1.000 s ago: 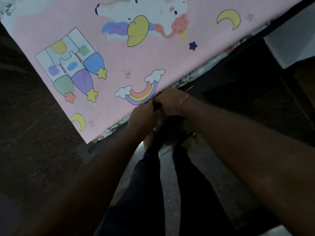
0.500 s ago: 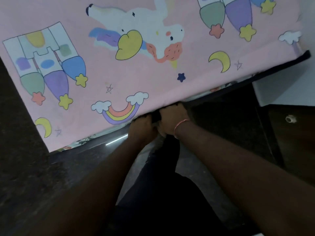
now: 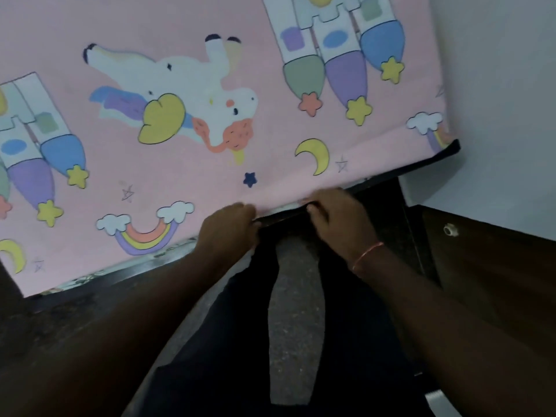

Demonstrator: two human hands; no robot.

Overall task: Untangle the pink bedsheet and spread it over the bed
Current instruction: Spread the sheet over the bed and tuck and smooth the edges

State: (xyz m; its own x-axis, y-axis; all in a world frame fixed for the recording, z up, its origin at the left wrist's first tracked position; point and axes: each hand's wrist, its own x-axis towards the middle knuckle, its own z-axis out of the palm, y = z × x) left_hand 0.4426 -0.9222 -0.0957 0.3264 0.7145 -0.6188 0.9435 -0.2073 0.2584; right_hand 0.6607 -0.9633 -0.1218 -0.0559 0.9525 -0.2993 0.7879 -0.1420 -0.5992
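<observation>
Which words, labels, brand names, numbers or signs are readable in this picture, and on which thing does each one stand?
None: no word, number, label or brand can be read anywhere in the picture.
The pink bedsheet carries only drawings, such as a unicorn and a rainbow, with no lettering.
The wall is plain.

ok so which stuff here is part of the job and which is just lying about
Part of the job:
- sheet, held at its near edge by the left hand and right hand
- bed under it

Just there:
- cabinet with its knob
- wall
- floor
</observation>
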